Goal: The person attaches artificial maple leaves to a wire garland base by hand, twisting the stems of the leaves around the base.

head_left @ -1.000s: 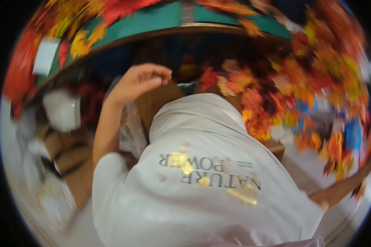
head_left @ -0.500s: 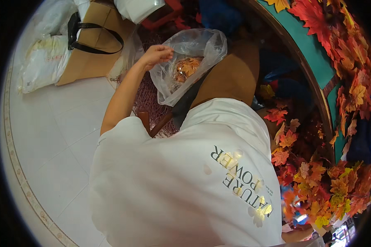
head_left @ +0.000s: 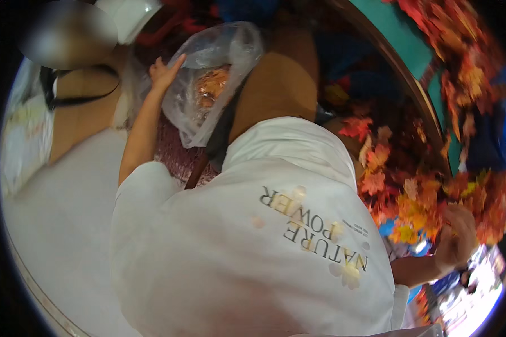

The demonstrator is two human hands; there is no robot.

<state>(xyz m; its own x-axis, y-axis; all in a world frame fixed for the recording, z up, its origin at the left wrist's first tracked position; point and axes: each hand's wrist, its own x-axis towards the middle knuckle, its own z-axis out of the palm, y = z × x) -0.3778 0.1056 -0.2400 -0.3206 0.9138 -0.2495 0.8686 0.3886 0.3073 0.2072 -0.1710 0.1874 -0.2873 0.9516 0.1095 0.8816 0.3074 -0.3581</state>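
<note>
My left hand (head_left: pixel 165 74) is at the near-left rim of a clear plastic bag (head_left: pixel 244 42), its thumb and fingers spread. Whether it touches the plastic is hard to make out. Inside the bag lies a bundle of orange-brown artificial maple leaves (head_left: pixel 212 84). On the far right, my right hand (head_left: pixel 456 236) is smeared by motion beside a heap of red, orange and yellow artificial maple leaves (head_left: pixel 413 202). Its fingers do not show clearly enough to tell what, if anything, they hold.
A cardboard box (head_left: pixel 87 112) with a black strap (head_left: pixel 87 101) stands at the left, next to white plastic sacks (head_left: pixel 25 140). More leaves (head_left: pixel 461 78) lie along a green, brown-edged table (head_left: pixel 402 33) at upper right. Thin dark-red stems (head_left: pixel 174 151) are under the bag.
The view has shifted, moving the bag and box leftward. My left hand's fingers have spread from a curled pose. My right hand has come up from the lower edge to the leaf heap.
</note>
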